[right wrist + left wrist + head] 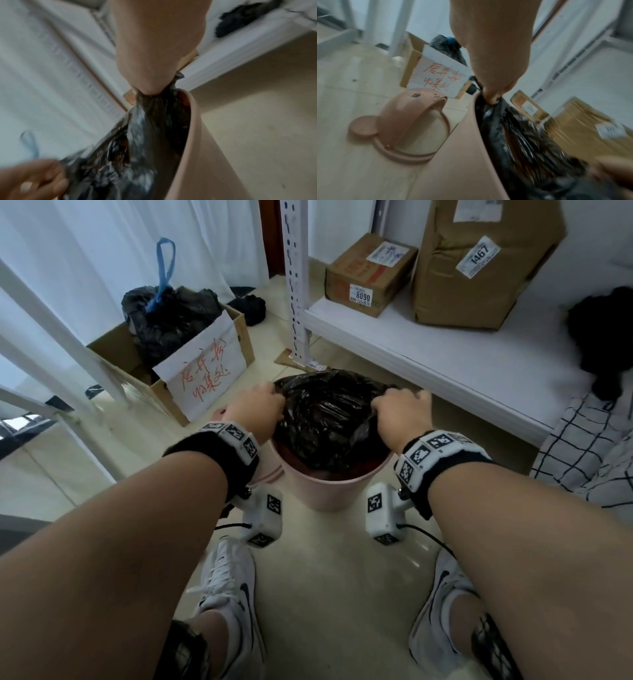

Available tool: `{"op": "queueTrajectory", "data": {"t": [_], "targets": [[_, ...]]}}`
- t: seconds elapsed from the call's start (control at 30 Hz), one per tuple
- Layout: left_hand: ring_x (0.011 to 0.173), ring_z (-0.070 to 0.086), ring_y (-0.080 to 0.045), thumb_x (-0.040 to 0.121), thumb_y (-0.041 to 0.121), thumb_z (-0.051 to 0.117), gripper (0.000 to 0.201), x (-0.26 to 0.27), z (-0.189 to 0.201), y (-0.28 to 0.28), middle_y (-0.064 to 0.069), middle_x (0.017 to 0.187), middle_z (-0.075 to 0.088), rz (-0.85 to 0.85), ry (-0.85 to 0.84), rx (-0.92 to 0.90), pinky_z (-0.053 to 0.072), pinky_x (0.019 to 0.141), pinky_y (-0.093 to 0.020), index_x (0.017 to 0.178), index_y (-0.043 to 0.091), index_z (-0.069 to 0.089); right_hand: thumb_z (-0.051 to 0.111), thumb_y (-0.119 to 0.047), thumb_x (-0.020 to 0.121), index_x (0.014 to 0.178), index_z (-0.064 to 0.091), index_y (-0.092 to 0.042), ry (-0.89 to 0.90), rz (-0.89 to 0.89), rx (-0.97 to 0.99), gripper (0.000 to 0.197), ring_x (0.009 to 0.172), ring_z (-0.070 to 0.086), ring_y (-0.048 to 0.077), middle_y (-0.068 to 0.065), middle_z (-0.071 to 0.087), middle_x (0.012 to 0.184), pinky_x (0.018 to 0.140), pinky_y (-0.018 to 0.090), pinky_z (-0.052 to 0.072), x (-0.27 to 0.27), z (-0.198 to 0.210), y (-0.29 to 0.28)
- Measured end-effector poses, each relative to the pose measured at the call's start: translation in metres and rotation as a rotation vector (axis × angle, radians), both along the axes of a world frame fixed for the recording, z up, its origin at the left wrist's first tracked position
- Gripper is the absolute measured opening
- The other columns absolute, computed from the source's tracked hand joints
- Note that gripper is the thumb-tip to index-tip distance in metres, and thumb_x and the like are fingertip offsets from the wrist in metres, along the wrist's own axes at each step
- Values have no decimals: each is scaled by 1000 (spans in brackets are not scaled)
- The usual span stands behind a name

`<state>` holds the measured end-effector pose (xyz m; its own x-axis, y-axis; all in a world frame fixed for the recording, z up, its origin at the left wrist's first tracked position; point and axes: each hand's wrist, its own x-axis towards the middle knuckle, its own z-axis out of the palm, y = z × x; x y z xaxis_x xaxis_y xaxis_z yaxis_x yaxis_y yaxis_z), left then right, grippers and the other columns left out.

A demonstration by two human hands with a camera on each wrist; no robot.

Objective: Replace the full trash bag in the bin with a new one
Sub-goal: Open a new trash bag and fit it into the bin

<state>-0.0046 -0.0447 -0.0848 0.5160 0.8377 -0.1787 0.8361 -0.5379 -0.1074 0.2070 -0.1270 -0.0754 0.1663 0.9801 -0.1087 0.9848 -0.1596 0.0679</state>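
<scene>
A pink round bin [325, 491] stands on the floor between my feet, with a black trash bag [329, 419] bulging out of its top. My left hand [257, 412] grips the bag's left edge and my right hand [399, 412] grips its right edge. In the left wrist view my left hand [494, 94] pinches bunched black plastic [513, 128] just above the bin rim [471, 128]. The right wrist view has my right hand [150, 88] clutching a gathered neck of the bag [154, 115] inside the bin wall [197, 135]; my left hand's fingers [42, 180] appear at the lower left.
The bin's pink bear-shaped lid [399, 128] lies on the floor to the left. A cardboard box [171, 361] with a tied black bag [168, 316] stands at the back left. A white shelf [445, 361] with cartons [479, 261] runs along the right. My white shoes [229, 594] flank the floor below.
</scene>
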Motion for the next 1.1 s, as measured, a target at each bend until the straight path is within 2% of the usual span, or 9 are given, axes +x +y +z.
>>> {"op": "queueTrajectory", "data": {"t": [0.13,0.3,0.43,0.5,0.57,0.67,0.83,1.0,1.1], "targets": [[77,52,-27,96,13,39,4,-20,-9,4,-9,84,51,228,-133,-86,45,69,-39,97,9,39,41,-16,89,106,61,-16,317,-369,-8,26,111,54,28,8,59,111,105,44,29,11,-3,-17],[102,54,-36,90,16,42,26,-16,-14,-9,-17,113,51,339,-369,-19,47,88,-45,110,2,49,17,-67,88,76,55,-18,754,-518,121,63,92,56,28,5,62,91,98,48,41,1,-26,-20],[126,44,-29,89,51,47,56,7,3,-34,-10,140,42,-60,-440,64,33,108,-45,130,14,44,46,-47,84,55,47,-17,700,-629,305,42,79,54,29,13,55,84,69,33,43,-3,-47,-28],[140,31,-21,79,72,46,84,23,4,-43,-2,152,33,-273,-246,-147,12,118,-47,145,24,28,57,-25,81,81,58,-10,768,-645,289,15,84,54,27,15,59,102,73,28,41,-7,-50,-30],[135,39,-20,72,76,51,94,39,2,-48,0,146,43,-405,29,-301,10,117,-46,147,25,24,60,-19,81,105,55,-6,862,-627,288,28,95,54,26,13,56,114,78,25,38,-11,-49,-30],[111,55,-23,85,60,49,62,56,-2,-56,-1,122,60,-554,248,-175,29,104,-39,133,22,43,57,-18,84,121,51,-9,911,-567,310,38,111,53,24,11,53,125,86,23,37,-11,-45,-30],[115,50,-31,95,27,49,39,68,-6,-41,-12,127,50,-343,-14,-209,45,91,-42,130,12,46,56,-24,90,125,51,-11,911,-429,381,37,116,51,22,11,53,128,94,22,35,-6,-44,-31],[94,52,-29,91,37,56,26,63,-8,-30,-8,105,48,-315,-149,-281,43,79,-39,97,14,46,47,-27,96,104,43,-12,1029,-518,414,18,84,51,20,-1,52,88,76,30,39,-10,-45,-33],[101,51,-27,93,40,50,24,60,-12,-34,-2,98,46,-417,-134,-162,37,84,-35,87,17,45,42,-28,97,97,45,-17,1020,-574,340,12,87,53,23,-8,49,76,89,39,42,-7,-51,-31]]}}
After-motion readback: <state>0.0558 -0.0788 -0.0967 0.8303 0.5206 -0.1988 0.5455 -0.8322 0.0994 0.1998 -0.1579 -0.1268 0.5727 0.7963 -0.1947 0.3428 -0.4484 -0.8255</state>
